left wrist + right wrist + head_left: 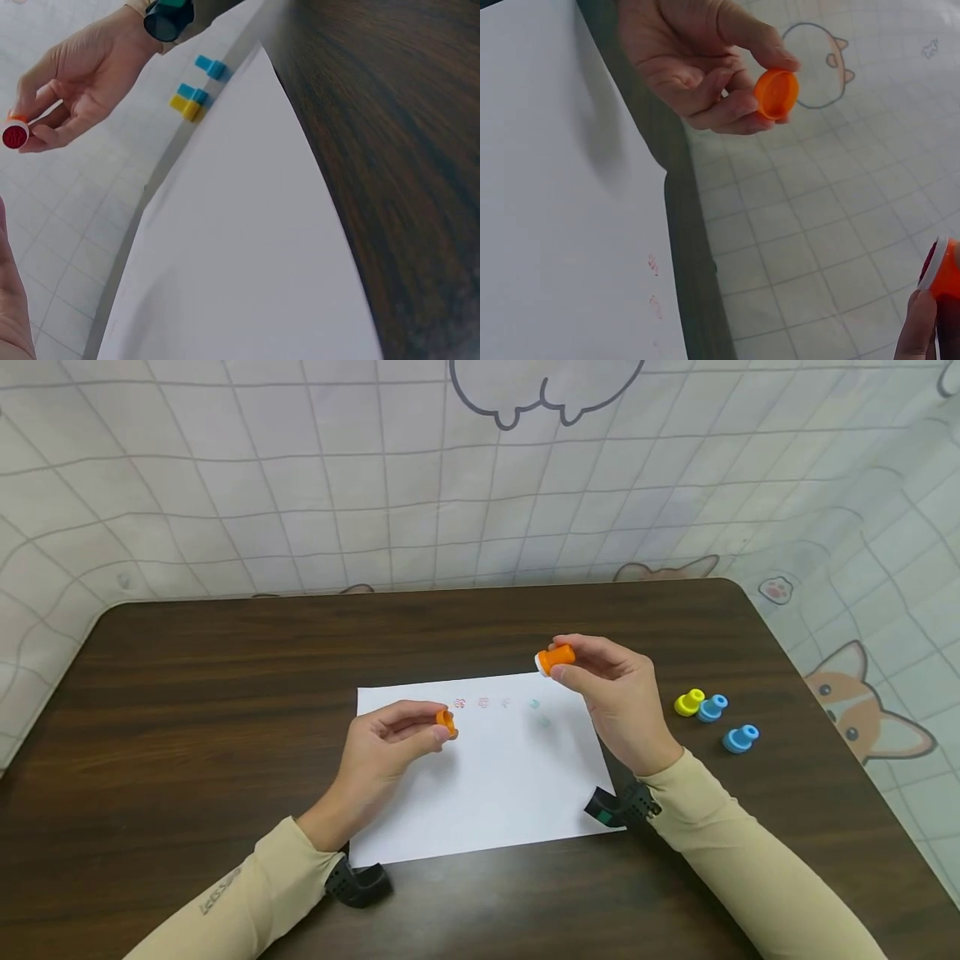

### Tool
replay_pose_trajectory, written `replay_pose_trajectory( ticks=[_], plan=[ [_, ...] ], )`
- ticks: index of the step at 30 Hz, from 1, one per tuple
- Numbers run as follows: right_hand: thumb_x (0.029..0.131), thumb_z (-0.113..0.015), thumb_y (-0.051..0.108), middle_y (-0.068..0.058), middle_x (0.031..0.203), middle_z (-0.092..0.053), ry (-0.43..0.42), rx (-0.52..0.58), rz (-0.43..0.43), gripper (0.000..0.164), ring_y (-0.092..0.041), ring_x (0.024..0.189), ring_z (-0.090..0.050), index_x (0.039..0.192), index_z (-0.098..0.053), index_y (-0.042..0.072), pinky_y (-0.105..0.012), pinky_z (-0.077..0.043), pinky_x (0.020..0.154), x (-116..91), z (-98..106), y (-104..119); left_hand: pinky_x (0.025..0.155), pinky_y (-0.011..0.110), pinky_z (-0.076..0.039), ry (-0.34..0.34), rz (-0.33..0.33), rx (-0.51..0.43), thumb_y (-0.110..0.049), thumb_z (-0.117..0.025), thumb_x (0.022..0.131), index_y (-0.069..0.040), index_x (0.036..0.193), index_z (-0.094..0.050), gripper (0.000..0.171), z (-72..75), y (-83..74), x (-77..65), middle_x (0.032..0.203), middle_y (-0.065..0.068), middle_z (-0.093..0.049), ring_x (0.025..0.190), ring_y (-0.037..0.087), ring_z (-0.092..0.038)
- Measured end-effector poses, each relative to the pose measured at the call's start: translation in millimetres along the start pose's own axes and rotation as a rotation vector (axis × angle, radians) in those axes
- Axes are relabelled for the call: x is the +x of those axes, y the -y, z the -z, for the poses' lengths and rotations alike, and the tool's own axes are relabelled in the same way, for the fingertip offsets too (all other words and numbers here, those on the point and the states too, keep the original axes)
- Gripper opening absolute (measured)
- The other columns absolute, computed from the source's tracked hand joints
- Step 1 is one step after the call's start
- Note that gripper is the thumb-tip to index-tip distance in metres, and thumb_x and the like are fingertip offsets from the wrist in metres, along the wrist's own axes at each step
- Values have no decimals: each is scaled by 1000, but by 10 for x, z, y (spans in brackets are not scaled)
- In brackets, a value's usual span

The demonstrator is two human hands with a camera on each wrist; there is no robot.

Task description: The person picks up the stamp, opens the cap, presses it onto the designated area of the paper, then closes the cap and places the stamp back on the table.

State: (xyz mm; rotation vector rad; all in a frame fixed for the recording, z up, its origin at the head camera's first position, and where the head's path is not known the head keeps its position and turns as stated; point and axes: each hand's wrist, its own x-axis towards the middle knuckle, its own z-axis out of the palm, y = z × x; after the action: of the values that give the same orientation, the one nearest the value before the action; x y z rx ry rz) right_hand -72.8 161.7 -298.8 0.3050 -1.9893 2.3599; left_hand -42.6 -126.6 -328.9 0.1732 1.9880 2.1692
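My right hand [618, 697] pinches an orange stamp [558, 656] above the far right part of a white paper sheet [495, 785]. The stamp's round dark red face [14, 136] shows in the left wrist view, ringed by a white rim. Over the paper's left side, my left hand [386, 743] holds an orange cap [777, 94] between thumb and fingers, its hollow side visible in the right wrist view. Along the paper's far edge run several small prints, red marks [460, 702] fading to the right and a green mark [534, 703].
To the right of the paper a yellow stamp [688, 702] and a blue stamp [712, 708] stand side by side, with another blue stamp [741, 739] nearer. All are on the dark wooden table [187, 718]. A patterned white curtain [300, 485] hangs behind it.
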Motion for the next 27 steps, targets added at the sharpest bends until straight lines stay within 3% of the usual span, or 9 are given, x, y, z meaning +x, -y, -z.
replay_pose_trajectory(
  ticks=[9, 17, 23, 27],
  plan=[
    [95, -70, -2, 0, 125, -70, 31, 5, -27, 33, -17, 112, -69, 126, -72, 7, -25, -59, 100, 34, -22, -71, 88, 24, -63, -17, 43, 13, -9, -80, 90, 5, 125, -68, 40, 95, 44, -42, 109, -6, -76, 94, 14, -78],
    [95, -70, -1, -1, 126, -68, 38, -23, -66, 34, -18, 112, -69, 128, -71, 6, -25, -59, 100, 64, 10, -162, 89, 24, -63, -5, 65, -81, -6, -76, 93, 11, 129, -62, 42, 144, 116, -51, 108, -4, -77, 93, 14, -77],
    [95, -70, -1, -1, 126, -68, 45, -28, -84, 33, -17, 109, -69, 127, -71, 6, -24, -60, 98, 85, 37, -221, 87, 23, -63, 13, 55, -163, -2, -73, 94, -5, 118, -73, 24, 168, 169, -52, 108, -2, -76, 92, 14, -76],
    [93, -71, -3, -2, 125, -68, 57, -20, -94, 33, -17, 106, -68, 125, -72, 6, -24, -60, 97, 87, 53, -266, 86, 22, -63, 19, 59, -181, -1, -71, 95, -12, 113, -75, 22, 174, 183, -51, 108, -2, -76, 91, 13, -75]
  ],
)
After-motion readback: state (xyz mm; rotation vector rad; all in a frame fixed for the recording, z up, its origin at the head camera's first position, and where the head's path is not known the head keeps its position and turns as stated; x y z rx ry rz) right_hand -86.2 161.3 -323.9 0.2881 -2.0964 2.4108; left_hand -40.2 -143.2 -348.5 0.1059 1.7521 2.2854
